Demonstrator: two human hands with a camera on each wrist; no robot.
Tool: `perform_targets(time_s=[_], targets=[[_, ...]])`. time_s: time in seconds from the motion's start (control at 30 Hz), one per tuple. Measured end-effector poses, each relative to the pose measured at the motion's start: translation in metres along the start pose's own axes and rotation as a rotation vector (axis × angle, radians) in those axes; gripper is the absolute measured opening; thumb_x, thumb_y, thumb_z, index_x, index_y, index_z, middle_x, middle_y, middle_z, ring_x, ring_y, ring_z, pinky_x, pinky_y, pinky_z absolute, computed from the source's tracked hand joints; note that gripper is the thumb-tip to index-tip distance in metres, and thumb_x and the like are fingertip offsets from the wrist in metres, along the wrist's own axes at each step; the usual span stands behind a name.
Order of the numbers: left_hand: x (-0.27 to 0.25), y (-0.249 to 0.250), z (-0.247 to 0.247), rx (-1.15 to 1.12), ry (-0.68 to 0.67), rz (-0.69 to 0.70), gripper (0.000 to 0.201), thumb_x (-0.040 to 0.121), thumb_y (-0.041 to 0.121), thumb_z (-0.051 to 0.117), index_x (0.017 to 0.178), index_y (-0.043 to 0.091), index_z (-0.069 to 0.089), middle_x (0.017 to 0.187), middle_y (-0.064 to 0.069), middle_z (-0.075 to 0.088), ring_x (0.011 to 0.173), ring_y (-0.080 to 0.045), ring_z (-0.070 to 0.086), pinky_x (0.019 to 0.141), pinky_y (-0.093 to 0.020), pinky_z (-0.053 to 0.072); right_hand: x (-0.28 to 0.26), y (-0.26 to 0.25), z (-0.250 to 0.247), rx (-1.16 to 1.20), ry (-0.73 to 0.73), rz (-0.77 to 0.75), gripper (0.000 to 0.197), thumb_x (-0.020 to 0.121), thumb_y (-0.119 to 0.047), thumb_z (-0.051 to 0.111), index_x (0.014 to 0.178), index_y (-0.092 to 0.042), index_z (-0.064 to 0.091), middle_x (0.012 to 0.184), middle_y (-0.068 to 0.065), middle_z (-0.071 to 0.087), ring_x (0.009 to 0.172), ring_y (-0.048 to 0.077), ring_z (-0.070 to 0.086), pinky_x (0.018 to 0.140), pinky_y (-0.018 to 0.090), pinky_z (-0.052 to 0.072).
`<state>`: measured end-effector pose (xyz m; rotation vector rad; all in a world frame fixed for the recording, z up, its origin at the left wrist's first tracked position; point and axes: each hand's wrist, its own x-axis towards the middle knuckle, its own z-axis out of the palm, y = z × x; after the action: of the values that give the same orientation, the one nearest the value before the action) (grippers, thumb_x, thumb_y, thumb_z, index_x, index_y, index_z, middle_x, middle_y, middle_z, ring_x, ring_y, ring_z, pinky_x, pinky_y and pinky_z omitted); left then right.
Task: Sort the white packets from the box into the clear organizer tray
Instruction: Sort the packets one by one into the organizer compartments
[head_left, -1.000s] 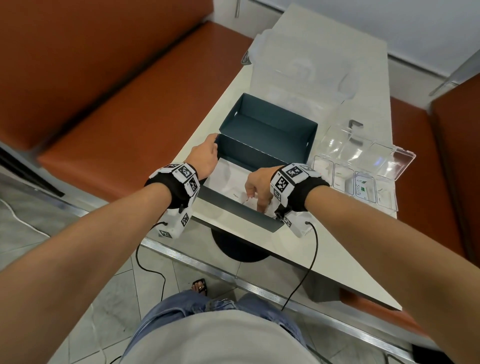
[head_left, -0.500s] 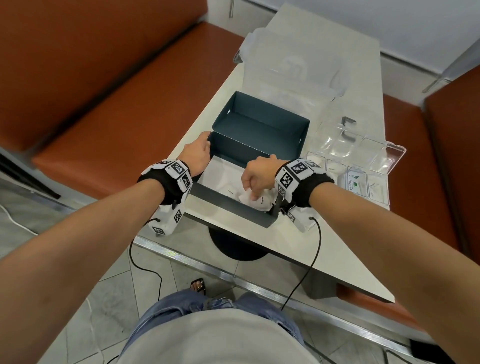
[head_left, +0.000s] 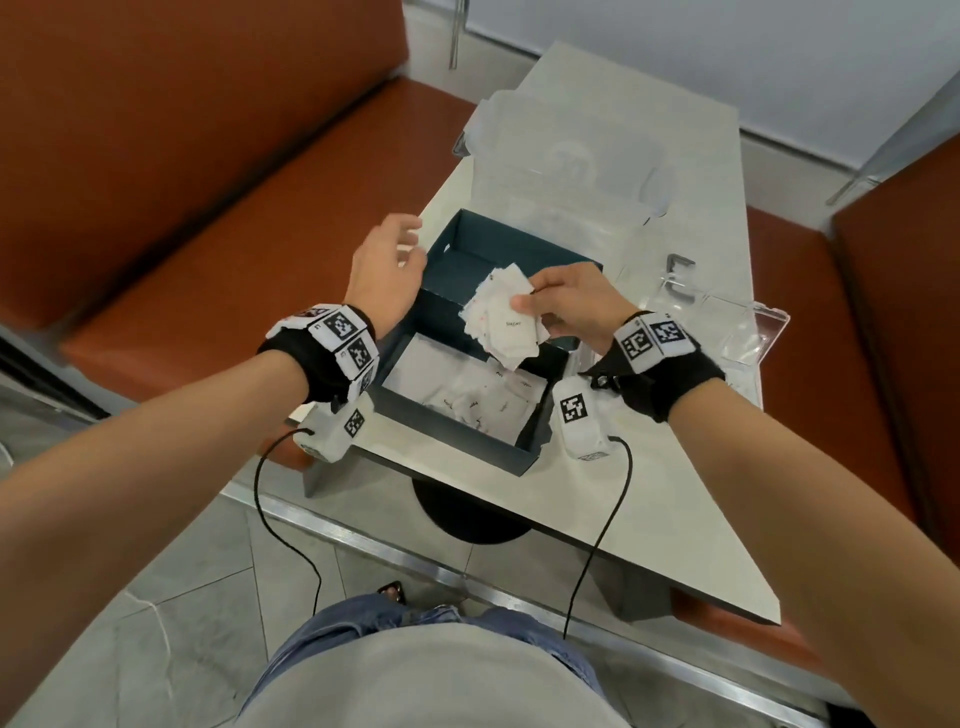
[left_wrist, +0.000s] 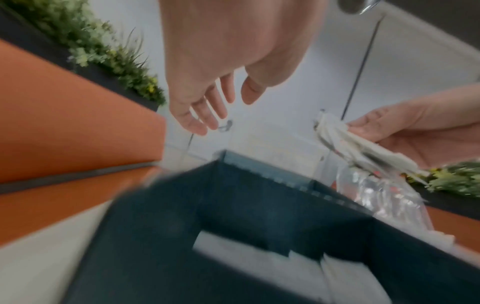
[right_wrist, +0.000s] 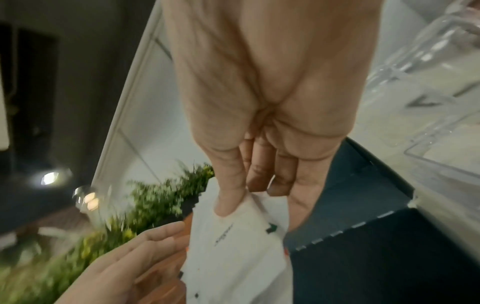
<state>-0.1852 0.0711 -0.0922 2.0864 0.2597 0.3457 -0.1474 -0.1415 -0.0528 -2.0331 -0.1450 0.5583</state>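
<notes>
My right hand (head_left: 561, 306) pinches a bunch of white packets (head_left: 504, 319) between thumb and fingers, held in the air above the dark teal box (head_left: 457, 431). The same bunch of white packets (right_wrist: 233, 246) hangs under my thumb in the right wrist view. More white packets (head_left: 467, 395) lie on the box floor. My left hand (head_left: 387, 265) hovers open at the box's left side, fingers spread, holding nothing. My left hand's fingers (left_wrist: 205, 109) show relaxed in the left wrist view. The clear organizer tray (head_left: 748, 338) lies right of the box, partly hidden by my right wrist.
The box's lid (head_left: 498, 249) stands behind it. A large clear plastic container (head_left: 571, 156) sits at the table's far end. Orange bench seats (head_left: 234, 234) flank the white table (head_left: 649, 493). Cables hang from both wrist cameras over the near table edge.
My right hand has lifted a bunch of packets out of the box. My left hand has let go of the box's left wall and risen, opening toward the packets.
</notes>
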Motion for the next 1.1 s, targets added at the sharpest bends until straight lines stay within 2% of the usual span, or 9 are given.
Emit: perform_targets(time_s=[0.07,0.17,0.3,0.43,0.53,0.67,0.83,0.97,1.1], targets=[[0.01,0.025,0.001,-0.108,-0.046,0.015,0.024,0.1,0.028,0.047,0.122,0.023,0.056,0.121,0.004,0.06,0.103,-0.007,0.057,0.076,-0.012,0.045,-0.006,-0.006,-0.01,0.187,-0.004,0.029,0.005,0.086,-0.006,0.068,0.089,-0.005,0.065,0.097,0.012,0.072,0.083,0.02,0.072,0.068,0.029,0.059],[0.015,0.061,0.011,-0.324,-0.303,-0.124,0.028,0.097,0.044,0.049,0.114,0.025,0.06,0.109,0.006,0.066,0.1,-0.014,0.065,0.074,-0.025,0.056,-0.013,-0.016,-0.023,0.335,-0.011,0.036,0.015,0.085,-0.006,0.069,0.099,-0.001,0.063,0.095,0.012,0.071,0.079,0.021,0.07,0.07,0.029,0.059],[0.003,0.085,0.032,-0.544,-0.654,-0.289,0.047,0.094,0.054,0.05,0.12,0.016,0.061,0.111,-0.008,0.071,0.1,-0.025,0.069,0.074,-0.038,0.058,-0.02,-0.025,-0.037,0.363,-0.01,0.005,0.009,0.085,-0.007,0.069,0.09,-0.003,0.063,0.085,0.01,0.07,0.067,0.017,0.067,0.062,0.028,0.058],[-0.01,0.093,0.053,-0.823,-0.872,-0.422,0.043,0.095,0.032,0.053,0.131,0.008,0.053,0.125,-0.021,0.062,0.11,-0.037,0.063,0.087,-0.055,0.054,-0.024,-0.02,-0.05,0.337,0.095,0.002,0.009,0.085,-0.005,0.07,0.084,0.001,0.062,0.078,0.013,0.064,0.055,0.014,0.061,0.055,0.026,0.053],[-0.017,0.108,0.069,-1.001,-0.974,-0.48,0.03,0.095,0.004,0.04,0.124,0.005,0.051,0.127,-0.026,0.057,0.117,-0.043,0.058,0.092,-0.051,0.052,-0.024,-0.007,-0.064,0.275,0.189,0.011,0.013,0.083,-0.01,0.073,0.075,-0.004,0.064,0.072,0.009,0.063,0.059,0.016,0.058,0.051,0.023,0.05],[-0.02,0.127,0.09,-0.976,-0.946,-0.481,0.031,0.096,-0.007,0.035,0.124,-0.002,0.048,0.128,-0.03,0.055,0.113,-0.045,0.06,0.084,-0.042,0.057,-0.029,0.009,-0.089,0.165,0.267,0.012,0.016,0.084,-0.017,0.073,0.089,-0.003,0.07,0.07,0.003,0.058,0.053,0.009,0.045,0.048,0.021,0.04],[-0.026,0.133,0.121,-0.867,-0.792,-0.462,0.033,0.092,-0.01,0.054,0.124,-0.004,0.052,0.118,-0.025,0.063,0.094,-0.037,0.07,0.069,-0.039,0.061,-0.042,0.028,-0.118,0.131,0.282,0.024,0.028,0.085,-0.018,0.072,0.108,-0.002,0.066,0.079,0.001,0.06,0.06,0.009,0.049,0.054,0.02,0.042],[-0.032,0.134,0.143,-0.789,-0.697,-0.404,0.032,0.082,-0.006,0.069,0.113,0.001,0.062,0.103,-0.012,0.07,0.087,-0.025,0.072,0.064,-0.033,0.06,-0.053,0.044,-0.131,0.129,0.219,0.033,0.032,0.082,-0.009,0.074,0.111,-0.003,0.063,0.081,0.005,0.062,0.063,0.01,0.052,0.056,0.021,0.045],[-0.039,0.133,0.159,-0.77,-0.67,-0.42,0.038,0.081,0.002,0.074,0.118,0.0,0.062,0.111,-0.016,0.069,0.092,-0.026,0.071,0.068,-0.032,0.06,-0.056,0.06,-0.141,0.214,0.259,0.046,0.019,0.08,-0.001,0.074,0.097,-0.006,0.066,0.083,0.009,0.066,0.068,0.017,0.057,0.055,0.021,0.049]])
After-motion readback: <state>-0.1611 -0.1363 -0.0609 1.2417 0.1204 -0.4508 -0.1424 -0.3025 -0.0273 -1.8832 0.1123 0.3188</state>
